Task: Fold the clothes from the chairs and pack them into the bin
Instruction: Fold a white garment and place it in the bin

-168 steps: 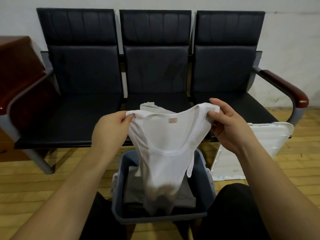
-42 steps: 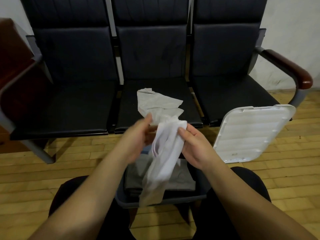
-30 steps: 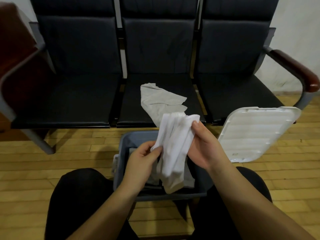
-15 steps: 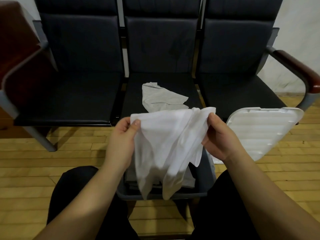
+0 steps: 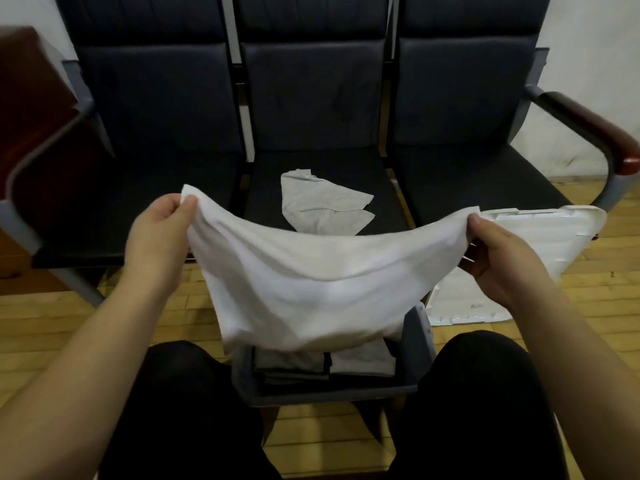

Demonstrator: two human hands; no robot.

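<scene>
A white undershirt [image 5: 318, 285] hangs stretched wide between my hands, folded over, sagging in the middle. My left hand [image 5: 156, 233] pinches its left corner and my right hand [image 5: 498, 251] pinches its right corner. Directly beneath it sits the grey-blue bin [image 5: 420, 344] between my knees, with folded grey clothes [image 5: 360, 363] inside; the shirt hides most of the bin. A light grey garment [image 5: 322, 206] lies crumpled on the middle seat of the black chairs [image 5: 311, 98].
The bin's white lid [image 5: 540, 244] leans against the right chair, close to my right hand. Wooden armrests [image 5: 595, 129] stick out at both ends of the chair row. My black-clad knees flank the bin on the wooden floor [image 5: 52, 323].
My hands have pulled apart, spreading the bunched white undershirt out wide into a broad folded band above the bin.
</scene>
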